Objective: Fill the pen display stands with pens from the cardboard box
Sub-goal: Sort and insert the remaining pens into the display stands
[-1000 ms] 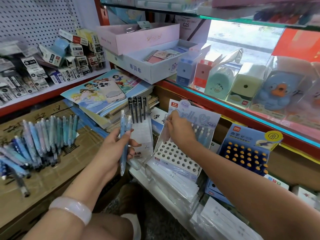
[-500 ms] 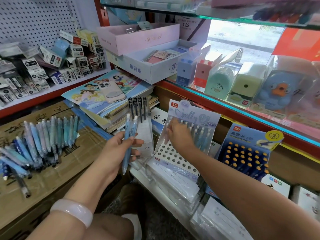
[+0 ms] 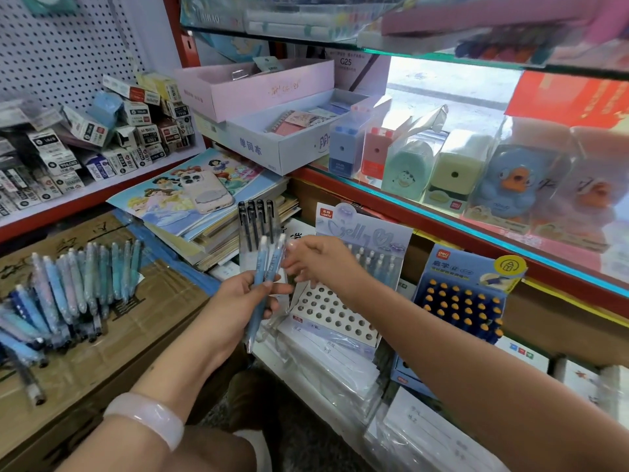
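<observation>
Holding two pale blue pens (image 3: 263, 284) in your left hand (image 3: 238, 301), you have them gripped at mid-barrel, thumb across the front and fingers curled behind, tips down and caps up. Item: slim plastic pens, judged light, stiff and smooth, so likely to slide against each other if the grip loosens; no sign of fragility beyond the tips and clips. Best hold, by judgement: a thumb-and-forefinger pinch near the cap end of a single pen, which leaves the lower barrel free to drop into a hole. Your right hand (image 3: 320, 260) reaches across toward the caps of the two pens, fingers spread and relaxed, thumb and forefinger parted, holding nothing; whether the fingertips already touch a cap cannot be told through the blur. The left forearm comes up from the lower left with a pale bangle (image 3: 149, 419) at the wrist; the right forearm crosses from the lower right, passing over the white stand (image 3: 337, 315). Stock location: a fan of loose pens (image 3: 64, 294) lies on the flattened cardboard box (image 3: 102, 335) to your left. Destination: the white stand sits just right of your left hand, back row partly filled, many front holes open. A blue stand (image 3: 459, 301) beside it looks full.
</observation>
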`<action>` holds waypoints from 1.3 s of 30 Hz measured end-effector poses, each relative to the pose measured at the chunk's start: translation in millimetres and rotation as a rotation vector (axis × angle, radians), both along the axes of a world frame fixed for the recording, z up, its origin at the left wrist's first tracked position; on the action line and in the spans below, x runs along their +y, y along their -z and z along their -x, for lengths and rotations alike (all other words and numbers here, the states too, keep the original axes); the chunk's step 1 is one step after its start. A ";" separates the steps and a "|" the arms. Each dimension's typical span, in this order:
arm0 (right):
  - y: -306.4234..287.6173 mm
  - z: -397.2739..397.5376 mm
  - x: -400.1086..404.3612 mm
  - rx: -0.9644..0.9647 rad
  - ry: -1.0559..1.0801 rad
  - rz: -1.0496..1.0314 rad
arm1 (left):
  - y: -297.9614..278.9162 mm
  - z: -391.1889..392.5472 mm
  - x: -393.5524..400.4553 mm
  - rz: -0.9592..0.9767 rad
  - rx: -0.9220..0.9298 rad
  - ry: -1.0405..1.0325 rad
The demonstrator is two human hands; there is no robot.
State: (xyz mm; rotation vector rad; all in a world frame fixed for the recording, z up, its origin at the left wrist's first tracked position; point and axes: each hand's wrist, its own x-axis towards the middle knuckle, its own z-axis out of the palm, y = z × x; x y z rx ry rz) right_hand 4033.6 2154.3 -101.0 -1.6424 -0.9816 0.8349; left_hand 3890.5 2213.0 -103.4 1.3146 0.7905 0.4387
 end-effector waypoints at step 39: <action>43.4 -73.4 -71.0 -0.772 0.224 0.415 | -1.9 -27.3 -29.4 -0.136 0.107 -0.057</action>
